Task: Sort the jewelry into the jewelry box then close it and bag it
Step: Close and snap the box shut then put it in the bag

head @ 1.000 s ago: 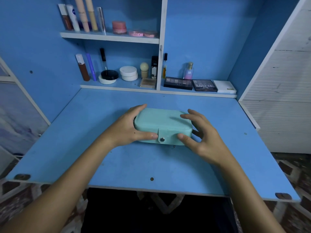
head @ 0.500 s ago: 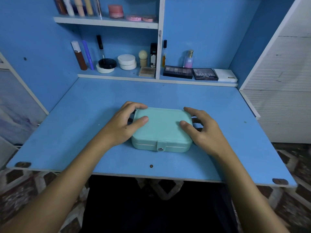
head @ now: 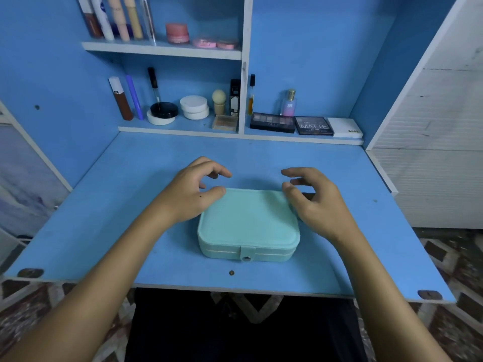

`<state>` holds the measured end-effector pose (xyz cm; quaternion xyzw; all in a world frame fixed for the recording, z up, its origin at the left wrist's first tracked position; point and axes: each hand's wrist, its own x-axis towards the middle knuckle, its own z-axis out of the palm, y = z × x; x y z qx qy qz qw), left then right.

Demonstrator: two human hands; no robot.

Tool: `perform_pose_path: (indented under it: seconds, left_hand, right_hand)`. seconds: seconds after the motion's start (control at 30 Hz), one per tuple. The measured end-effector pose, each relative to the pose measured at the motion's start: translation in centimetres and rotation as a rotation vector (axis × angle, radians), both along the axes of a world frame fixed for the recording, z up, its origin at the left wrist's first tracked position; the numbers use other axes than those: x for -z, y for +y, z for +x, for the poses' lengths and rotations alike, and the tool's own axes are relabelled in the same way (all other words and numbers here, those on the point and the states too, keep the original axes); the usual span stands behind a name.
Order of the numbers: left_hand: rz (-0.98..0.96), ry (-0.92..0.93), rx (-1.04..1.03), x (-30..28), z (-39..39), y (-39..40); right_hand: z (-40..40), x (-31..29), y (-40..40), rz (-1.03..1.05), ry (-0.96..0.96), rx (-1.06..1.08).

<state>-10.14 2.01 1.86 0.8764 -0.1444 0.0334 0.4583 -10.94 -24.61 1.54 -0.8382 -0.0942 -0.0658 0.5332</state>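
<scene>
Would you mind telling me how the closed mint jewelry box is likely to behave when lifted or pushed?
The jewelry box looks rigid, holding crisp rounded edges. Lying flat and low on the desk, it should slide rather than tip. With its snap tab fastened, the lid probably stays shut.

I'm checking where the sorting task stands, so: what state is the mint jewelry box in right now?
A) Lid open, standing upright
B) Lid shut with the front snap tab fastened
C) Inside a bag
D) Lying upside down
B: the jewelry box lies flat on the desk with its lid down and the snap tab closed over the front seam; no bag is in view.
</scene>
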Motion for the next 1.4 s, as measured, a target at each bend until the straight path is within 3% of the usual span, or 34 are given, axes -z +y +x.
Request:
perform_pose_path:
  seconds: [0.3,0.57,0.97,1.2,1.4]
  left_hand:
    - [-0.123,-0.171,-0.041,-8.0,4.7,-1.4]
    - [-0.156,-0.444,-0.102,-17.6,8.2,-2.1]
    - [-0.127,-0.739,-0.359,-30.2,12.9,-1.0]
    - [-0.092,-0.676,-0.607,-33.7,16.3,0.4]
    - [-0.167,-0.382,-0.616,-33.4,18.7,2.3]
  right_hand:
    - [4.9,-6.9,0.5,-0.007,-0.187,0.008]
    - [8.1,-16.0,0.6,0.028,-0.358,0.034]
    - [13.7,-28.2,0.7,0.064,-0.524,0.148]
    - [18.9,-32.3,0.7,-0.002,-0.435,0.221]
    - [21.6,-32.9,0.9,-0.113,-0.284,0.223]
